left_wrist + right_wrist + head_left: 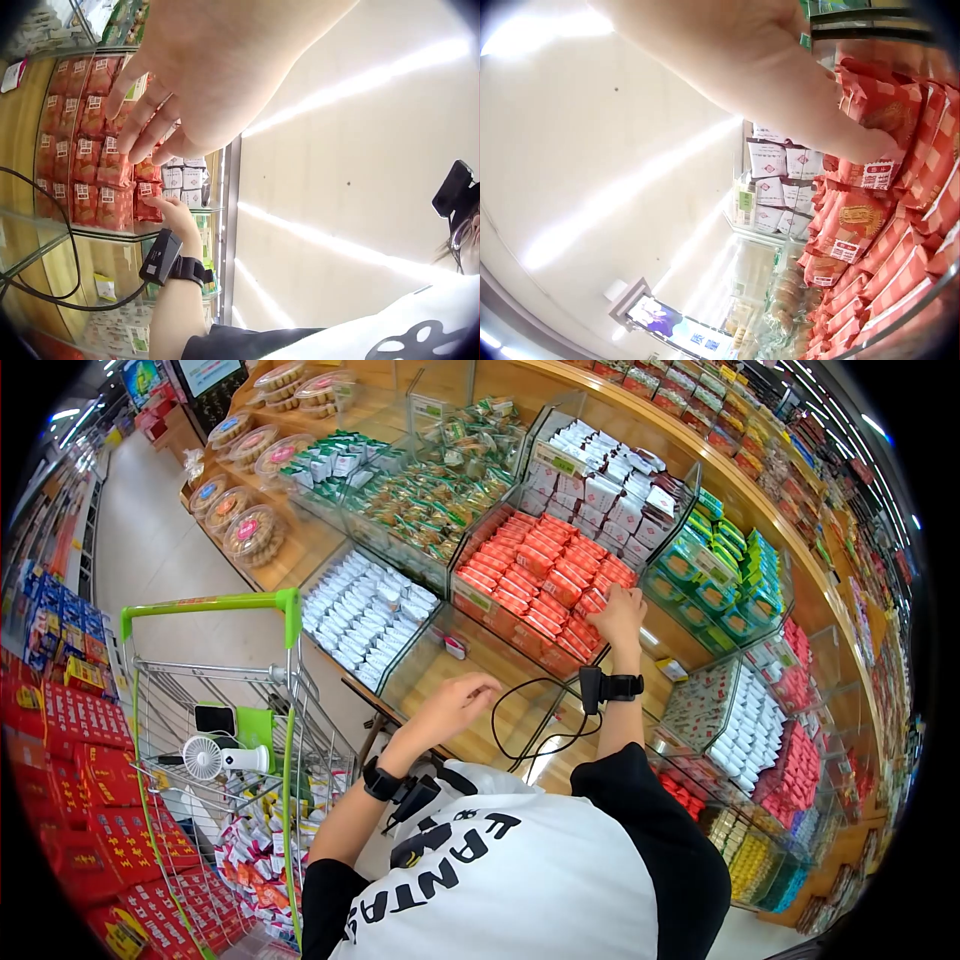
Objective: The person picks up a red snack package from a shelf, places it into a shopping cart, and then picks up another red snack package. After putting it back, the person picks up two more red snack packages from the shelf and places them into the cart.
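Note:
At the right end of a clear bin of red snack packets [530,575], my right hand [620,615] grips one of them. Its thumb presses on the front of that red packet [889,112], which has a checked pattern and a white label; the other fingers are mostly hidden in the right wrist view. My left hand [455,705] hovers over the wooden shelf in front of the bin, holding nothing, its fingers loosely bent. In the left wrist view its fingers [154,124] overlap the rows of red packets.
White-wrapped packets [365,615] fill a bin to the left, and green ones [735,560] stand to the right. A shopping cart [210,670] with a small fan [203,757] and wrapped snacks is at the left. A black cable [500,735] loops from the right wrist.

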`<state>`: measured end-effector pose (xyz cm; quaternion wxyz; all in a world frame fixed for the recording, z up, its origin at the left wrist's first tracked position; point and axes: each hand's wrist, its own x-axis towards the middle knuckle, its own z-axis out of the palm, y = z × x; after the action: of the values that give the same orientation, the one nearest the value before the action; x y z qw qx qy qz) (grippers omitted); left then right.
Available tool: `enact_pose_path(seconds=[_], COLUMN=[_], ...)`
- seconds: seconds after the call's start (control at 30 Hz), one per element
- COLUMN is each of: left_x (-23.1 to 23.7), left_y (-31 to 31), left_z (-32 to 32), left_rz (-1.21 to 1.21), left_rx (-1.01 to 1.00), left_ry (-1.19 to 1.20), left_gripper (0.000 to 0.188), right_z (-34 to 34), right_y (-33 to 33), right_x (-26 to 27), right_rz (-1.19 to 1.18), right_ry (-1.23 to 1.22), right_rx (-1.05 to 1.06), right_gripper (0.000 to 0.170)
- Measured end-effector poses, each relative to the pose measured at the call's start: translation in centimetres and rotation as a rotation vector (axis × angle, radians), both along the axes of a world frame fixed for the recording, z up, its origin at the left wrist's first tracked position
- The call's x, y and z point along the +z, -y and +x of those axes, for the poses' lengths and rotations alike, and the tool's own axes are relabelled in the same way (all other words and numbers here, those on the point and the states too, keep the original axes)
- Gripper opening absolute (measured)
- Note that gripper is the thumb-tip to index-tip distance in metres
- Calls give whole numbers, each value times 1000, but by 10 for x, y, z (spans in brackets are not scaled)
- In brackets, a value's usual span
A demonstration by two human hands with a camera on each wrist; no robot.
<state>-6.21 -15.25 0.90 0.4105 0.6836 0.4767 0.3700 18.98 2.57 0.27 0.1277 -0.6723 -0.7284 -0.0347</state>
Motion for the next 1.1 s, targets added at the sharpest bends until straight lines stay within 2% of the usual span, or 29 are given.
enact_pose_path(seconds=[0.2, 0.27, 0.3, 0.37, 0.4, 0.47, 0.53, 0.6, 0.63, 0.7, 0.83, 0.93, 1.0, 1.03, 1.07, 1.1], left_x=[-2, 0, 2, 5, 6, 6, 11, 21, 24, 28, 46, 64, 75, 80, 84, 87], left_y=[1, 2, 3, 3, 3, 1, -2, -1, -1, -2, 2, 9, 17, 22, 27, 32], left_z=[1, 2, 3, 2, 2, -1, -4, -6, -7, -9, -14, -20, -23, -27, -30, -32], left_rz=[15, 8, -1, -1, -3, 10, 24, 107, 109, 156, 265, 358, 371, 282, 194, 188], left_rx=[-19, -16, -14, -7, -2, 4, 10, 100, 105, 200, 287, 295, 316, 284, 254, 288], left_ry=[-40, -37, -33, -32, -28, -27, -25, 15, 13, 65, 116, 108, 147, 183, 220, 262], left_gripper=[17, 17, 17, 17, 17, 20, 23, 42, 42, 62, 74, 77, 73, 68, 64, 51], right_z=[-3, -9, -9, -11, -13, -20, -32, -39, -43, -50, -73, -91, -104, -108, -113, -119], right_y=[11, 17, 17, 17, 17, 20, 32, 37, 38, 45, 69, 89, 100, 106, 110, 113], right_x=[22, 29, 32, 37, 40, 50, 71, 79, 83, 88, 108, 119, 118, 118, 116, 114], right_rz=[-26, 68, 70, 268, 268, 278, 227, 97, 110, 52, -27, -73, -204, -322, -329, -403], right_ry=[-94, -176, -178, -330, -334, -713, -740, -794, -757, -759, -757, -765, -950, -1028, -1027, -1133], right_rx=[-15, -116, -115, -40, -38, 224, 293, 544, 648, 718, 896, 1003, 1093, 1083, 1094, 1112], right_gripper=[46, 46, 46, 45, 45, 42, 43, 43, 41, 41, 40, 41, 41, 44, 44, 46])
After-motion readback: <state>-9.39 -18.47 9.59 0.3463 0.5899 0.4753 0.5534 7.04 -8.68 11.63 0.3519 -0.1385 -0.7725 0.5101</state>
